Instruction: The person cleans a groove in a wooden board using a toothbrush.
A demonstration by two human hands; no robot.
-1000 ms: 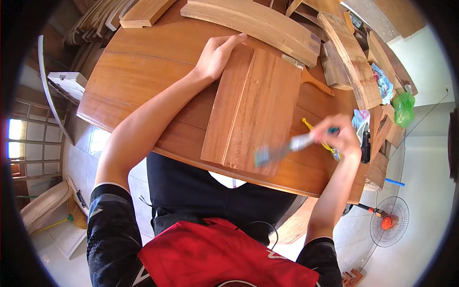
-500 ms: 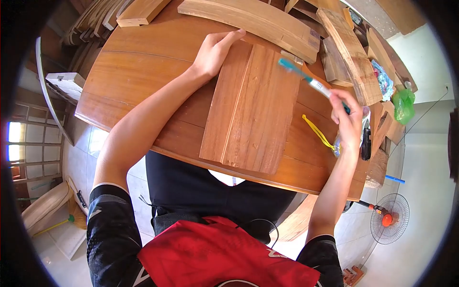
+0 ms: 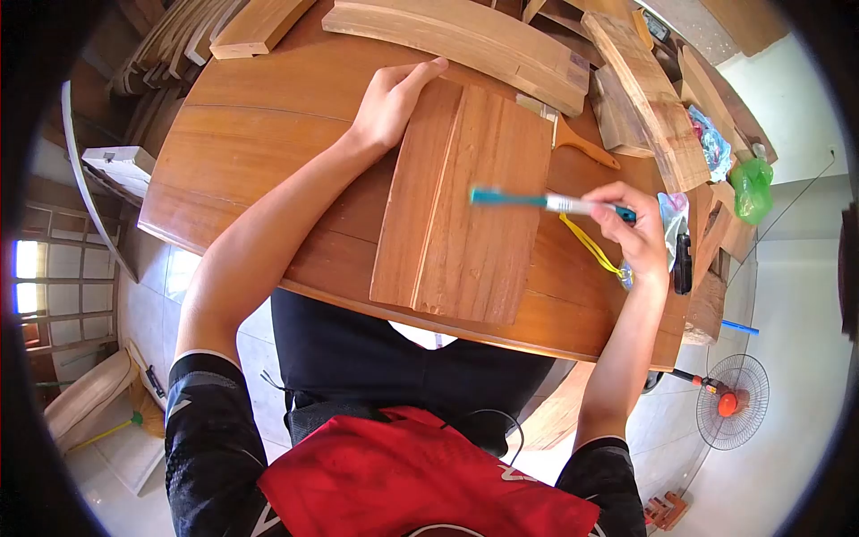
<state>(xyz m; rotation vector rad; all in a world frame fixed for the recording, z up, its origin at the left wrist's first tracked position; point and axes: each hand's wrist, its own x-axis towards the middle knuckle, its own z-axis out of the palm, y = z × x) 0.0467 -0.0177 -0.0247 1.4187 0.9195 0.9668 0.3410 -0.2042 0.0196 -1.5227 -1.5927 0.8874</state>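
Note:
A rectangular wooden board [image 3: 483, 206] with a lengthwise ridge lies on the brown wooden table [image 3: 242, 134], near its front edge. My left hand [image 3: 391, 106] grips the board's upper left edge, its thumb side along the far corner. In my right hand [image 3: 631, 228] is a teal and white toothbrush [image 3: 559, 204], held by the handle. The brush head points left above the middle of the board and is slightly blurred; whether it touches the wood I cannot tell. A yellow strap [image 3: 586, 243] lies between the board and my right hand.
A curved wooden beam [image 3: 465, 49] lies along the far side. At the right are a thick plank [image 3: 646, 98], a wooden handle [image 3: 586, 145], a green plastic bag [image 3: 752, 190] and a black object [image 3: 683, 264]. A fan [image 3: 732, 403] stands beyond the table's right side.
My right hand has moved down and slightly left. The toothbrush has swung from a slant to nearly level, its head now lower over the board. The wooden handle has come into view.

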